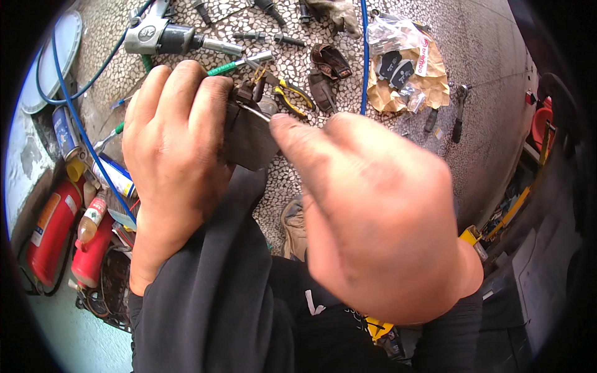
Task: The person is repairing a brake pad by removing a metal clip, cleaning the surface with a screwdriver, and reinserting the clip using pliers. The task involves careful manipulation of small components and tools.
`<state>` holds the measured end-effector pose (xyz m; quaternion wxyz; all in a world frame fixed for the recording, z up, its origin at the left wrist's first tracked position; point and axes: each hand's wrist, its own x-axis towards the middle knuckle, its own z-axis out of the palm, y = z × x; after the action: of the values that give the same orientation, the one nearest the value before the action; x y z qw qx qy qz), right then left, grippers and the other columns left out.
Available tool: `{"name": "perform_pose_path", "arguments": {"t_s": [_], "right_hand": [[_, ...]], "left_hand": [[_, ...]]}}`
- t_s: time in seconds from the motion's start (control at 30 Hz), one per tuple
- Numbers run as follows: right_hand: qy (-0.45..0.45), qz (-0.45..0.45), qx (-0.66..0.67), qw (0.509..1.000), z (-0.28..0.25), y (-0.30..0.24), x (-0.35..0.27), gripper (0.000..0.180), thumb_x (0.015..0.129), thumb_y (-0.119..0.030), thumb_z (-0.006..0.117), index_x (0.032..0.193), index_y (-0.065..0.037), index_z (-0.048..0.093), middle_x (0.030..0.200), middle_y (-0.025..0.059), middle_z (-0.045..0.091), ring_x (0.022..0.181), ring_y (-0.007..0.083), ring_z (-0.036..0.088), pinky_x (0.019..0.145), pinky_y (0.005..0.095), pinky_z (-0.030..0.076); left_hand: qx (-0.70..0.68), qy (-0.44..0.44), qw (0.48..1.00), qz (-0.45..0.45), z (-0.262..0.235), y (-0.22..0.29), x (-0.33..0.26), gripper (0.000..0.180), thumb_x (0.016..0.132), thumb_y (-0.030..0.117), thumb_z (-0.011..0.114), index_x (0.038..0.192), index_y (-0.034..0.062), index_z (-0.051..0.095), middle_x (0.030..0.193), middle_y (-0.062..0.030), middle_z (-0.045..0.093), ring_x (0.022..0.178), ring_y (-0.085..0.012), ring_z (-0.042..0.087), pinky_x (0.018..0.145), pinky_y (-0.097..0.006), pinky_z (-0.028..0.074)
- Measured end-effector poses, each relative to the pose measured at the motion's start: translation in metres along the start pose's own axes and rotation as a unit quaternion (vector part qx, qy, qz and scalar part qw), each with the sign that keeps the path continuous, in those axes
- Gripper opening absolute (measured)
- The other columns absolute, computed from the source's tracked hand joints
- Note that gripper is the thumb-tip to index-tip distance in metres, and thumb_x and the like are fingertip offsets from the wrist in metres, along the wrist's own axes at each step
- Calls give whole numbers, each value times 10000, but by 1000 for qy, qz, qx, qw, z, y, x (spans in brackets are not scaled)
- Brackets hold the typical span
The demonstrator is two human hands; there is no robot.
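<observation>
- The left hand [171, 149] is closed around a dark, flat brake pad [249, 133], fingers wrapped over its left edge, holding it up in the middle of the view above the floor.
- The right hand [373, 217] pinches a thin metal clip [256, 112] at the pad's top edge between thumb and fingertip; the hand hides most of its fingers, so how firmly it grips cannot be seen.
- As a judgement, the clip work is midway: the clip sits on the pad but does not look fully seated or fully freed, and which way it is going cannot be told.
- On the far floor, worn brake pads [329, 62] lie loose beside yellow-handled pliers [289, 93], so some parts are already off.
- Far right, a torn paper bag [407, 84] with plastic-wrapped parts lies open, with a wrench [460, 112] just beside it.
- Far left lies an impact wrench [165, 36], a green-handled screwdriver [233, 65] near it, and a blue hose [81, 124] curving along the left.
- The surface is a speckled terrazzo floor [485, 143] in daylight.
- Near left stand red canisters [53, 230] and spray cans [65, 133] by a wall; cluttered shelving shows at the right edge.
</observation>
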<state>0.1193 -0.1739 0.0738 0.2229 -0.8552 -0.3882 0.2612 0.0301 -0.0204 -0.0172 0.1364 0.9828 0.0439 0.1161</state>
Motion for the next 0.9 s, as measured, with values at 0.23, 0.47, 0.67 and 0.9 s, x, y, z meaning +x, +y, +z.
{"name": "perform_pose_path", "arguments": {"t_s": [0.23, 0.47, 0.67, 0.9], "right_hand": [[35, -32, -83, 995, 20, -17, -9, 303, 770, -4, 625, 1046, 121, 641, 710, 126, 535, 516, 214, 554, 426, 312, 451], [12, -73, 60, 995, -6, 12, 8, 414, 682, 81, 641, 1091, 28, 667, 725, 128, 524, 583, 307, 557, 535, 362, 465], [15, -33, -13, 999, 5, -5, 10, 308, 718, 43, 653, 1026, 63, 655, 708, 137, 546, 590, 299, 581, 514, 358, 466], [137, -33, -116, 983, 50, -24, -5, 180, 847, -46, 635, 846, 135, 644, 651, 83, 507, 493, 161, 489, 347, 260, 418]], "left_hand": [[-3, 55, 998, 3, 3, -2, 1, 350, 633, 116, 677, 972, 51, 615, 943, -121, 582, 826, -334, 559, 735, -422, 465], [12, 35, 999, -5, 0, 1, -1, 304, 657, 93, 659, 955, 48, 617, 918, -112, 577, 793, -318, 556, 703, -409, 458], [6, 30, 999, 8, 4, -6, -2, 315, 661, 66, 645, 973, 41, 618, 942, -111, 579, 821, -312, 558, 704, -423, 455], [11, 39, 999, -15, 4, -5, -2, 440, 691, 345, 734, 999, 47, 631, 947, -116, 574, 838, -333, 547, 706, -441, 457]]}}
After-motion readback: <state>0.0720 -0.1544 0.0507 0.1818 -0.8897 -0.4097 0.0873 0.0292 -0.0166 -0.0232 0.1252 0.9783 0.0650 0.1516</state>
